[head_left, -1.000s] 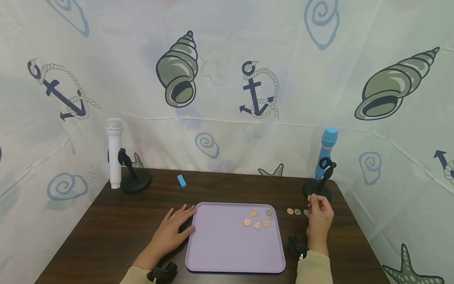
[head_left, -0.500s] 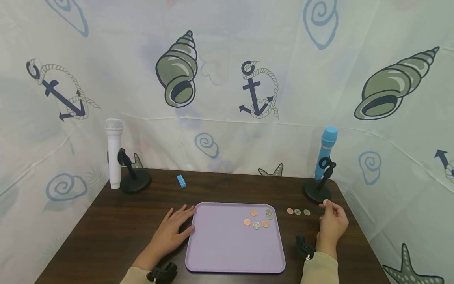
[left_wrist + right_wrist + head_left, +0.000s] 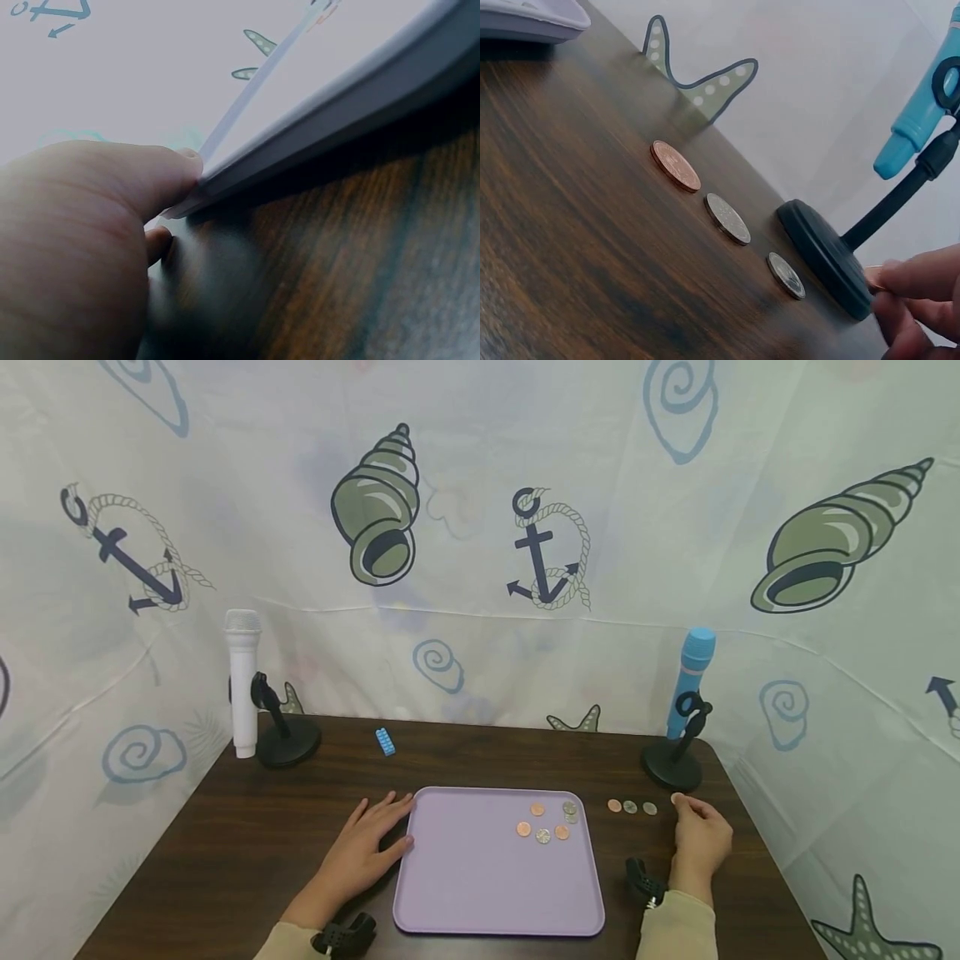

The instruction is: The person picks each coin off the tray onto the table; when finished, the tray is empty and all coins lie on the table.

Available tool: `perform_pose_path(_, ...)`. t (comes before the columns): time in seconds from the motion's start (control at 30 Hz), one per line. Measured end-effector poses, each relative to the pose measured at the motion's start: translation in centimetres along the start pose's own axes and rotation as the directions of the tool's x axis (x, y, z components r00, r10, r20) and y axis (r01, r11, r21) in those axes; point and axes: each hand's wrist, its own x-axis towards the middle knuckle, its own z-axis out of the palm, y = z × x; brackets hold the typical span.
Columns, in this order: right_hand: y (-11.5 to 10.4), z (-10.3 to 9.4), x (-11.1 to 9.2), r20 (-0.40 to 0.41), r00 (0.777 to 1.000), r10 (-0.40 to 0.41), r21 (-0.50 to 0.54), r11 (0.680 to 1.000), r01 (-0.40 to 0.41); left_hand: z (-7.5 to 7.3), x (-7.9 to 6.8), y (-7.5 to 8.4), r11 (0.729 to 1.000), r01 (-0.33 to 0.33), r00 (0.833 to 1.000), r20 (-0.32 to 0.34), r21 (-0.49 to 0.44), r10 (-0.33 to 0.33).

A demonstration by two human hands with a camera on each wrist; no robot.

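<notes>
Currently my right hand has a narrow pinch, thumb against fingertips, with a small round copper-coloured metal coin between them. Coin position: right end of a row of three, just beyond a small silver-coloured metal coin and near the round black base of the microphone stand. Contact with the dark wood-grain table: cannot tell.

Method, as I judge it: keep hold of the rim only, bring the face level, let the lower edge meet the wood, then part the fingers straight, without dragging sideways.

My left hand has spread fingers, grasping nothing, touching the left rim of the rectangular lilac tray.

Edges: the base limits travel on the far side; fingertips could knock it. The silver neighbour limits leftward shift. Bare wood towards me and to the right looks the better way out.
</notes>
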Motion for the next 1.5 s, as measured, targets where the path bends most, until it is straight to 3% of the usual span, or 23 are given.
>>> perform_pose_path(0.3,0.55,-0.08,0.44,0.099,0.995,-0.016,-0.163,0.986,0.032,-0.05,0.20,0.00,1.000,0.005,1.000,0.013,0.004,-0.005)
perform_pose_path(0.63,0.33,-0.06,0.34,0.126,0.990,-0.065,-0.322,0.941,0.103,-0.11,0.14,-0.11,1.000,-0.005,1.000,0.001,0.007,0.005)
perform_pose_path(0.97,0.22,-0.21,0.41,0.154,0.985,-0.077,-0.353,0.927,0.128,-0.13,0.35,0.08,1.000,-0.003,1.000,0.011,0.003,0.003)
perform_pose_path(1.5,0.09,0.30,-0.11,0.130,0.987,-0.094,-0.361,0.923,0.135,-0.20,0.13,0.08,1.000,0.012,1.000,0.017,0.000,-0.012)
